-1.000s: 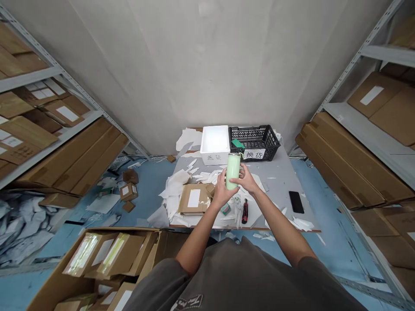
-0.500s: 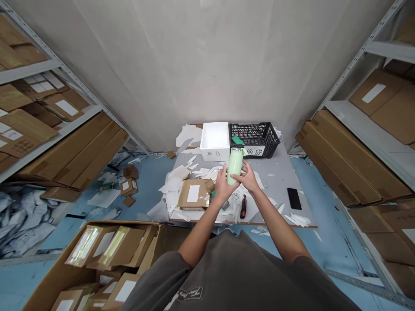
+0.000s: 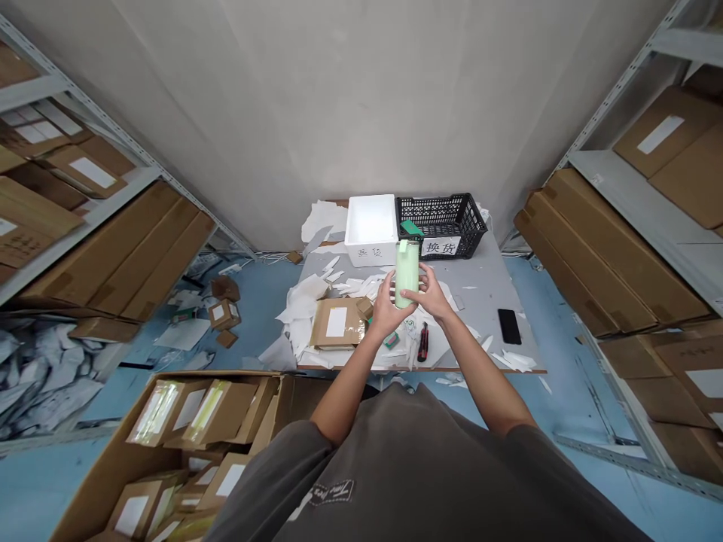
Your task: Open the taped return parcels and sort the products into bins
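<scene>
A pale green bottle (image 3: 407,275) stands nearly upright between my two hands, above the table. My left hand (image 3: 386,310) wraps its lower left side. My right hand (image 3: 434,295) closes around it from the right, with the thumb across the front near the base. A small tab of the same green sits at the upper left of the bottle, by its top. Below the hands lie a red and black tool (image 3: 423,343), a small green item (image 3: 391,340) and white paper scraps (image 3: 361,286). Left of them rests a flat cardboard box (image 3: 321,325) with a white label.
A white foam box (image 3: 370,254) and a black plastic crate (image 3: 477,239) stand at the table's back. A phone (image 3: 509,327) lies at the right. A large carton (image 3: 84,482) of packages is at lower left. Shelves with boxes (image 3: 610,248) flank both sides.
The bottle has been turned, so its tab moved from the right of the top to the upper left. It is also more upright. The view has shifted slightly; both hands still hold it.
</scene>
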Demonstrator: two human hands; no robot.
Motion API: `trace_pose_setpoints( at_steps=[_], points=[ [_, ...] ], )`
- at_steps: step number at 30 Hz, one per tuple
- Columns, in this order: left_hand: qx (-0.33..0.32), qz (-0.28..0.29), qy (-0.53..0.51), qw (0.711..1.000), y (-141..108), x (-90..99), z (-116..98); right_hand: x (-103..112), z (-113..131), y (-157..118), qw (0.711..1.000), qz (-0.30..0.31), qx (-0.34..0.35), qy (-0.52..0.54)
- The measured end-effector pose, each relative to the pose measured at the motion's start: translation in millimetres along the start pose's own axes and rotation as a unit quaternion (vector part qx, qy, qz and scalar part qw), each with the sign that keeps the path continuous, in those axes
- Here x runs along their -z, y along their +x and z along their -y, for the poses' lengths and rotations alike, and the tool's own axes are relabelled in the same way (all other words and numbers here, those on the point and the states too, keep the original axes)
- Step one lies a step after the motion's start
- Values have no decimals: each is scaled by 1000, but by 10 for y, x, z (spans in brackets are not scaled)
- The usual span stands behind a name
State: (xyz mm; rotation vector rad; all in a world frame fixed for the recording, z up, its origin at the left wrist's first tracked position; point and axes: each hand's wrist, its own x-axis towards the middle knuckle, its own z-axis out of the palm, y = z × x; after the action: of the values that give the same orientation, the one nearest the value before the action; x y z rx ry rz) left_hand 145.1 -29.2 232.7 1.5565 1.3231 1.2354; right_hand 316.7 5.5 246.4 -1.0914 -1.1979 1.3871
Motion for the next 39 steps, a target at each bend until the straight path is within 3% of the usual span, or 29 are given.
trace_pose_setpoints(
  at_steps=[4, 9, 14, 20, 25, 30, 34, 36, 39],
  points=[
    [1, 56, -62, 997, -17, 51, 39, 21, -4, -6, 998, 61, -19, 26],
    [-7, 39, -16, 999, -34, 54, 83, -44, -38, -27, 1000, -11, 0, 10],
    [-9, 81, -65, 994, -48, 62, 122, -47, -53, -16, 999, 26, -3, 21],
    [-30, 39, 12, 999, -26, 70, 146, -73, -81, -38, 999, -13, 20, -28],
    [-40, 76, -37, 996, -41, 54, 110, -98, -23, -57, 999, 32, 13, -21],
    [-18, 62, -2, 998, -18, 81, 82, -97, -5, -50, 999, -10, 28, -39],
    [-1, 89, -78, 993, -9, 100, 80, -56, 3, -34, 998, 51, 33, -22],
    [-7, 85, -55, 995, -12, 110, 79, -48, 13, -33, 998, 65, 25, -8],
    [-11, 55, -3, 998, -22, 121, 71, -58, 27, -44, 999, 40, 22, -4]
  ],
)
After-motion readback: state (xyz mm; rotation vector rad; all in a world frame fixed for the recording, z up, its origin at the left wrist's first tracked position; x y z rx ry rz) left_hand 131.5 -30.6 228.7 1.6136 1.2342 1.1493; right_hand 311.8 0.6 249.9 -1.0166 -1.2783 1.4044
